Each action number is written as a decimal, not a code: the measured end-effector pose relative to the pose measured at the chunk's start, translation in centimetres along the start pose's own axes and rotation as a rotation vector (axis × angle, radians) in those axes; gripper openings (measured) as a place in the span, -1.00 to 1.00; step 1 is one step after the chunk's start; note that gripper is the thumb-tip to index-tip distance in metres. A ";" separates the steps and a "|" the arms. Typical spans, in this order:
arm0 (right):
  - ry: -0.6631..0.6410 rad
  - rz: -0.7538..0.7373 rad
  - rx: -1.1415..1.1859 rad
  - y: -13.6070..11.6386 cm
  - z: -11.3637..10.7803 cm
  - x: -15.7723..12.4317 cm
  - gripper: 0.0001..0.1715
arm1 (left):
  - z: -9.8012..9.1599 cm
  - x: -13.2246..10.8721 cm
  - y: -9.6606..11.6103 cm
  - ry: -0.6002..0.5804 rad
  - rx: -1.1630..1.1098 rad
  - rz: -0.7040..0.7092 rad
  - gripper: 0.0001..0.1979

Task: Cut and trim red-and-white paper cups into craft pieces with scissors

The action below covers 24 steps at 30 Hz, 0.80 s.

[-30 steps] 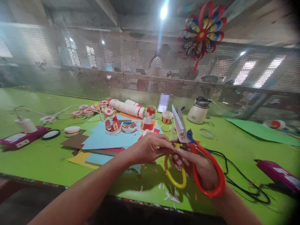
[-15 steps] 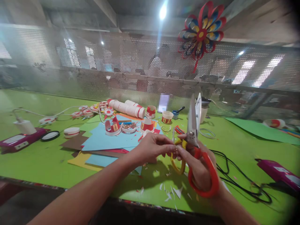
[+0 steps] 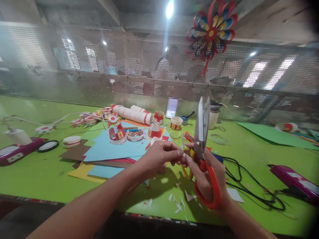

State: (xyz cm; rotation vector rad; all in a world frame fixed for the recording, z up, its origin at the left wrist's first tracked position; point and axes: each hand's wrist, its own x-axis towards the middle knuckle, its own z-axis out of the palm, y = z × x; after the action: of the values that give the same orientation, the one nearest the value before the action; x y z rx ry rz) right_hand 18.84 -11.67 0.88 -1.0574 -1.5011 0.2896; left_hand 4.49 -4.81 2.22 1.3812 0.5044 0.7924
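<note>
right hand [image 3: 211, 176] gripping scissors [image 3: 202, 132], blades now upright and nearly closed, previously tilted left; left hand [image 3: 159, 156] pinching a small paper scrap [image 3: 183, 153] beside them, above the green surface [image 3: 50, 172]

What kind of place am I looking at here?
Probably a paper-craft workshop. A green table holds coloured paper sheets, the right hand grips scissors, and a paper flower hangs on the mesh screen behind.
</note>
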 end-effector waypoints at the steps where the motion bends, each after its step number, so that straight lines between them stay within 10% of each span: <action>1: 0.011 -0.009 -0.009 0.0 0.0 0.0 -0.70 | 0.0 0.0 -0.1 -0.011 -0.027 -0.019 -0.85; 24: -0.313 0.126 -0.118 -0.6 0.1 0.1 -0.49 | -3.4 -0.3 3.7 0.424 -0.279 0.208 -0.89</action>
State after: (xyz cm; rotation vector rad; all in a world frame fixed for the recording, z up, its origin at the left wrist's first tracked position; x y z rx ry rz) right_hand 18.46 -11.91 1.31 -1.2464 -1.7494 0.4765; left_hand 1.07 -2.81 5.32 1.0165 0.5557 1.2888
